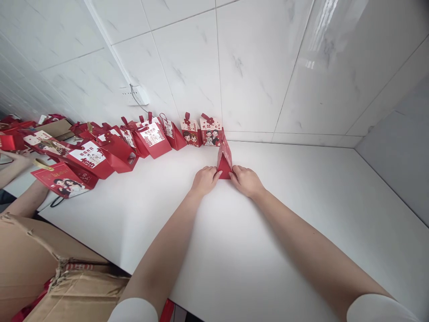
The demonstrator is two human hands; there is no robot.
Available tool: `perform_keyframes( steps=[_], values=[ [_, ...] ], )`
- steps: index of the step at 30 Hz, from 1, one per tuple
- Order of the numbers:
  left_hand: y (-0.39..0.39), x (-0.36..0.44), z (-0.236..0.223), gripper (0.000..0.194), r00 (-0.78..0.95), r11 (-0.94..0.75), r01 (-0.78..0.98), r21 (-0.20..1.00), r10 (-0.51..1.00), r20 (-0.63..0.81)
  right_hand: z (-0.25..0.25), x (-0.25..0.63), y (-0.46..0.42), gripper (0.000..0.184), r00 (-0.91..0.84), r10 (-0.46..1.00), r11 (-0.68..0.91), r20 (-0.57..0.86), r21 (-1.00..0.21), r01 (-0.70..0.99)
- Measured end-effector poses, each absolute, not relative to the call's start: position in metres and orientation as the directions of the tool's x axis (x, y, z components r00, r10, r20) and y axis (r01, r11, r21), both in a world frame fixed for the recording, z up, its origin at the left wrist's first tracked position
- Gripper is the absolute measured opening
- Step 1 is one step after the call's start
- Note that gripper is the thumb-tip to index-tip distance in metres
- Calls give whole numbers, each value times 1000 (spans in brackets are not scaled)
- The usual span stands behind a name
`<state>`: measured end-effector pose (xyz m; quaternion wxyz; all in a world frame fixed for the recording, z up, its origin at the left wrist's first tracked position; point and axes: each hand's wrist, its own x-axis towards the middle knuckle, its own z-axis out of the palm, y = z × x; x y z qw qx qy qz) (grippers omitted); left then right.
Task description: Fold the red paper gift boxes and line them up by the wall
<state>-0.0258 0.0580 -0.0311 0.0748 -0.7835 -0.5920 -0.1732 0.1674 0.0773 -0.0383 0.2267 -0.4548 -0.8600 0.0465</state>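
We have a big, flat, white table (301,192) in front of us. Towards its back stands a small, pointy, red paper box (225,173). Our left hand (205,180) grips one side of the box, and our right hand (247,180) grips the other. At the table's back edge we see two small cream-and-red paper boxes (211,137) with cartoon couples and ribbon loops. Many shiny red paper boxes (161,148) crowd the table's left part, near another person's bare arm (29,197). A torn brown cardboard box (25,255) sits by the table's near left edge.
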Motion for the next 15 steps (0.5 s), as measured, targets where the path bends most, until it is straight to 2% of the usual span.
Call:
perform_keyframes(
  steps=[9,15],
  values=[
    [55,-24,-32,38,302,-348,933,90,895,329,-40,166,80,25,-462,824,538,329,-196,820],
    [55,-23,-31,37,274,-327,937,122,907,321,-38,166,79,22,-457,830,531,319,-201,823]
  ],
)
